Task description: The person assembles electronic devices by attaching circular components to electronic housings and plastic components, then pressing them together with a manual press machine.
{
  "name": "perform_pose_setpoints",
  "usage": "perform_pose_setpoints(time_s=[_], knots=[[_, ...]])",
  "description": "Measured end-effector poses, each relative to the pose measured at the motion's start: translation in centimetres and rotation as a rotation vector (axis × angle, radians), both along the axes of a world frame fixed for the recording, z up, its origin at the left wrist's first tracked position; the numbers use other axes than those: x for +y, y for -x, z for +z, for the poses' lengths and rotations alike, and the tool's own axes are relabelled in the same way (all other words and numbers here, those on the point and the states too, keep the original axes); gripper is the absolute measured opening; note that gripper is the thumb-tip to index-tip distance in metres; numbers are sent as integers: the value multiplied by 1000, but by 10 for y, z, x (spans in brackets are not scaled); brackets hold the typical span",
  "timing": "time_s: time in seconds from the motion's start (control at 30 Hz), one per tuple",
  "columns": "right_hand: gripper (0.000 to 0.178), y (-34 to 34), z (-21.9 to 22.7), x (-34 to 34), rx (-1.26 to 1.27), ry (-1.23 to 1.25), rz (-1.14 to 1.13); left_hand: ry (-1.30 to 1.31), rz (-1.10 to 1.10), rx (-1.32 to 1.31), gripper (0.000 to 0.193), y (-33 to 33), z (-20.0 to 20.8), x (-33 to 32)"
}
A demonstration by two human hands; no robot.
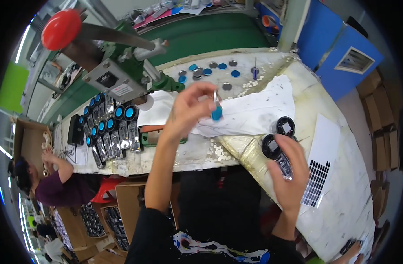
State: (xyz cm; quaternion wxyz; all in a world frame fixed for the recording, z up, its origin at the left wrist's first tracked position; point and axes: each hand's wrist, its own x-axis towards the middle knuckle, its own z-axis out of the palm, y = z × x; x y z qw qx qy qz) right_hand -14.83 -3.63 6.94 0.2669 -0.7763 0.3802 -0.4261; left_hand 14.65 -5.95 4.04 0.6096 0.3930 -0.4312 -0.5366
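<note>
My left hand is raised over the bench and pinches a thin round metal disc with a blue face, tilted on edge. At the right, my right hand curls round a device with a round black head and a clear handle; a pale square shows inside the head. Just beyond it lies another round black head, also with a pale square. A white cloth spreads beneath and behind my hands. More blue-faced and silver discs are scattered farther back.
A green hand press with a red knob stands at the left. Rows of blue-centred devices lie beside it. A screwdriver is at the back; a sheet of black stickers lies right. Another person sits at the far left near cardboard boxes.
</note>
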Motion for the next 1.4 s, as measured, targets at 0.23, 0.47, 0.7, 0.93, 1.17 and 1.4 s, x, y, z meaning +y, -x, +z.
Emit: perform_pose_setpoints(time_s=[0.23, 0.47, 0.7, 0.93, 1.17, 1.4], knots=[[43, -42, 5, 10, -107, -79, 216, 152, -34, 217, 49, 74, -13, 60], [41, -24, 2, 20, -21, -148, 234, -3, -45, 600, 42, 98, -45, 73], [32, 31, 21, -65, 239, 13, -29, -198, -87, 740, 46, 115, -44, 79], [31, 28, 13, -92, 410, -65, 164, -311, -65, 540, 35, 117, -51, 89], [28, 25, 12, -94, 413, -82, 175, -265, -30, 534, 26, 118, -52, 89], [22, 29, -7, -82, 419, 195, 115, -257, -24, 516, 25, 119, -53, 88]])
